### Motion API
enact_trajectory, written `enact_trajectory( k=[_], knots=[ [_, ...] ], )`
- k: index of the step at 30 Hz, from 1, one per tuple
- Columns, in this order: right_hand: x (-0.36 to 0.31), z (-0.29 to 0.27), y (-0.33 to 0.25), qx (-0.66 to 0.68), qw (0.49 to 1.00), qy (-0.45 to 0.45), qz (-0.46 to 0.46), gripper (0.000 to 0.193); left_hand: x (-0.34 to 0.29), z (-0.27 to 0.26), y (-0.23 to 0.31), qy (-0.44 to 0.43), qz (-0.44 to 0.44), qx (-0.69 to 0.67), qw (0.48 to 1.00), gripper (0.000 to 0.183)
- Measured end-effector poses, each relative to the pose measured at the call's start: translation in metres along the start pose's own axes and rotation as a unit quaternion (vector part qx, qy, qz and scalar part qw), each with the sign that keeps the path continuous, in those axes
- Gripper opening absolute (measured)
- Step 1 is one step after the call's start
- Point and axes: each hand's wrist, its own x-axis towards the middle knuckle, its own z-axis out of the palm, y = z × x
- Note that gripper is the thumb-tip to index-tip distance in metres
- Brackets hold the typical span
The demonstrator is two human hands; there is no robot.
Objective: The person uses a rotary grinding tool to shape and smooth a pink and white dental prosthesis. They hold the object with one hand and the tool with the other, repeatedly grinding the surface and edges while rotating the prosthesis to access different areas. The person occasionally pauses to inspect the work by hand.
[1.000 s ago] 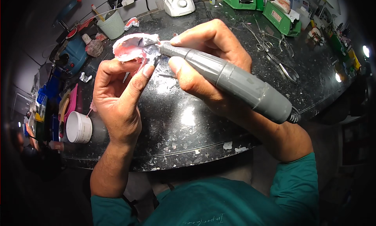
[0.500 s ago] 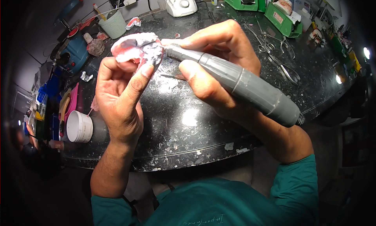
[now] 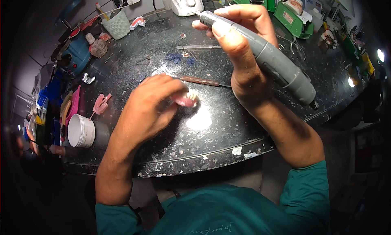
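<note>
My left hand (image 3: 148, 102) is low over the middle of the bench, back of the hand up, its fingers closed round a pink denture (image 3: 187, 100). Whitish teeth show at the denture's right side; the rest is hidden under the fingers. Held higher to the right, my right hand (image 3: 246, 58) grips a grey rotary handpiece (image 3: 283, 68). Its thin bur end points up and left, apart from the denture. Just beyond the left hand lies a wooden-handled tool (image 3: 199, 80). Farther off is a slim metal instrument (image 3: 197, 47) beside blue scraps (image 3: 174, 58).
The black bench (image 3: 163, 161) has a curved front edge. A white tub (image 3: 81, 131) and a pink branched piece (image 3: 100, 104) stand left. Toward the back are a mesh cup (image 3: 118, 26), a dental model (image 3: 137, 23), a white control box (image 3: 186, 5) and green bins (image 3: 291, 21).
My left hand has come down and right with the denture and turned over. My right hand has lifted the handpiece up and right, away from it.
</note>
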Motion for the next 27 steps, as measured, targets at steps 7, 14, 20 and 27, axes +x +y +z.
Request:
enact_trajectory(
  k=[7,14,20,27],
  knots=[
    [-0.002,0.003,0.001,-0.007,0.999,-0.032,-0.021,0.031,0.008,0.010,0.004,0.151,-0.184,-0.359,0.902,0.043],
    [-0.017,0.011,-0.021,-0.057,0.991,-0.115,-0.030,0.034,0.010,0.003,0.009,0.304,-0.118,-0.524,0.787,0.048],
    [-0.017,0.026,0.002,-0.074,0.977,-0.064,-0.191,0.037,0.007,0.005,0.015,0.314,-0.091,-0.516,0.792,0.046],
    [-0.015,0.030,0.005,-0.077,0.978,-0.012,-0.193,0.040,0.003,-0.001,0.010,0.270,-0.090,-0.585,0.760,0.042]
  ],
)
